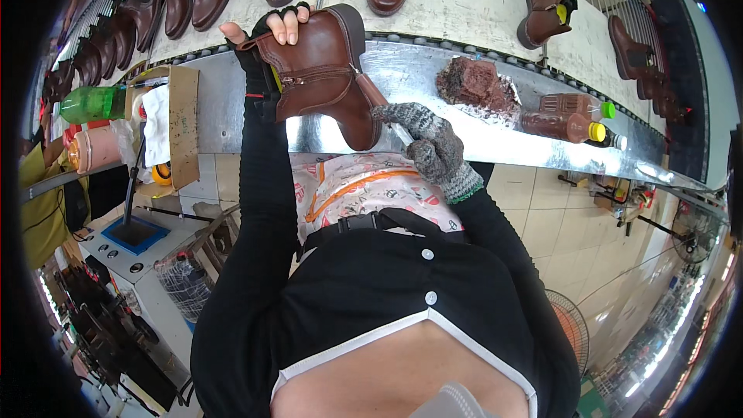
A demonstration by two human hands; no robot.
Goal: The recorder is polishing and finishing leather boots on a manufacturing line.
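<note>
My left hand [269,32], in a black fingerless glove, grips the top of a brown leather ankle boot [319,66] with a zip along its side. The boot is tilted over the metal ledge, its sole turned to the right and its toe pointing toward me. In a grey knitted glove, my right hand [435,145] is closed on a slim tool [371,91] with a brown far part and a pale shaft. The tool's far end lies against the boot near its ankle. Whether its tip is a brush cannot be made out.
Beyond the metal ledge [410,70], a conveyor [464,0] carries several brown boots. A crumbly reddish-brown lump [478,85] sits right of my hands, beside brown-filled bottles [557,125]. At left stands a cardboard box [184,128] with white cloth, near a green bottle [93,104].
</note>
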